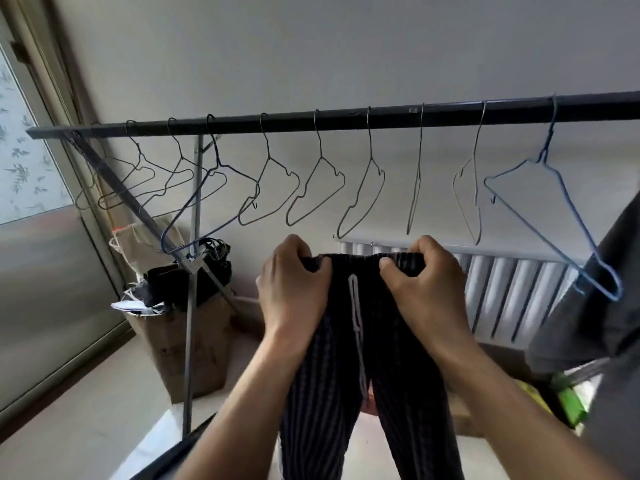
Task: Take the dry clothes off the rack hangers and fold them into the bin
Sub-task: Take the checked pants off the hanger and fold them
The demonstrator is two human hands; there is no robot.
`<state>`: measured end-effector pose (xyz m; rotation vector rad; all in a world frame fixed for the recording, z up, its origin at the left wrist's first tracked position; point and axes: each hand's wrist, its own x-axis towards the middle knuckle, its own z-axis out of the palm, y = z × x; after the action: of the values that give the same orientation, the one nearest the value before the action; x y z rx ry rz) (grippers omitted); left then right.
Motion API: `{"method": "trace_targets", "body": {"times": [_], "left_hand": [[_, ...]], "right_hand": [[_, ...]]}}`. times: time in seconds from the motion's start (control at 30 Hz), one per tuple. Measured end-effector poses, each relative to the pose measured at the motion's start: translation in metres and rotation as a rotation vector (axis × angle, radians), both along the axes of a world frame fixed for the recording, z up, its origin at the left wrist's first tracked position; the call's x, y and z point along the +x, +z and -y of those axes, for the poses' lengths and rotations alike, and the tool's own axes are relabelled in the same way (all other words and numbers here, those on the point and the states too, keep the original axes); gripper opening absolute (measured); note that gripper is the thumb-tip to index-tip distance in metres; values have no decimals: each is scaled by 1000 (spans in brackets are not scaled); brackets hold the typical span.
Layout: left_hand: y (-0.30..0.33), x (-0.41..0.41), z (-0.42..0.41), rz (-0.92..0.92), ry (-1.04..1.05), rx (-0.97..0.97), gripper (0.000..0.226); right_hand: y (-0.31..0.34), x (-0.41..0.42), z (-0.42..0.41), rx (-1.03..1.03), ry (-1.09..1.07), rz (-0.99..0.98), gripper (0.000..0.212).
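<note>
I hold a pair of dark striped trousers [398, 375] up by the waistband, below the rack bar [346, 120]. My left hand [294, 289] grips the waistband's left end and my right hand [426, 289] grips its right end. A pale drawstring [356, 313] hangs down the middle, and the two legs drop out of view at the bottom. Several bare wire hangers [318, 188] hang along the bar, with a blue one [554, 216] at the right. A grey garment [602, 306] hangs at the far right edge. No bin is identifiable.
A cardboard box [187, 351] with dark items on top stands behind the rack's left leg [189, 341]. A white radiator [512, 292] lines the wall behind my hands. A frosted glass door [38, 188] is at the left. Green and yellow items [568, 400] lie low right.
</note>
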<state>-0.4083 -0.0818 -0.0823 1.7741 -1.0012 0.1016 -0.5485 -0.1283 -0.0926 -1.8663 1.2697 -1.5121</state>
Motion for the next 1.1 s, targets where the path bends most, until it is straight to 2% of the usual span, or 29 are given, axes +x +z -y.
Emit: {"method": "trace_targets", "body": {"times": [0.2, 0.33, 0.47, 0.5, 0.57, 0.63, 0.67, 0.77, 0.83, 0.9, 1.0, 1.1], "left_hand": [[0, -23, -3, -60, -231, -64, 16], [8, -19, -15, -221, -418, -98, 18], [14, -9, -23, -307, -567, -142, 44], [16, -7, -25, -311, -619, -145, 46], [19, -4, -28, -339, -692, -168, 41], [16, 4, -29, -333, -651, -203, 32], [12, 10, -28, -325, -607, -204, 35], [-5, 27, -26, -283, -492, -69, 76], [-11, 27, -27, -417, -587, -8, 85], [-9, 25, -25, -545, -684, -13, 65], [2, 28, -21, -567, -672, -39, 22], [11, 39, -20, -648, -741, -42, 9]], "right_hand": [[-4, 22, -11, 15, 201, 7, 19], [-1, 20, -17, 138, 398, 140, 53], [3, 24, -20, 152, 426, 134, 86], [4, 26, -21, 138, 414, 136, 86], [7, 28, -18, 127, 384, 197, 72], [14, 27, -13, 149, 356, 302, 59], [19, 25, -10, 163, 354, 348, 56], [31, 21, -1, 171, 422, 456, 55], [38, 20, 2, 178, 506, 524, 57], [43, 18, 3, 189, 596, 551, 57], [48, 12, 5, 199, 678, 554, 59], [49, 2, 13, 221, 701, 522, 64]]}}
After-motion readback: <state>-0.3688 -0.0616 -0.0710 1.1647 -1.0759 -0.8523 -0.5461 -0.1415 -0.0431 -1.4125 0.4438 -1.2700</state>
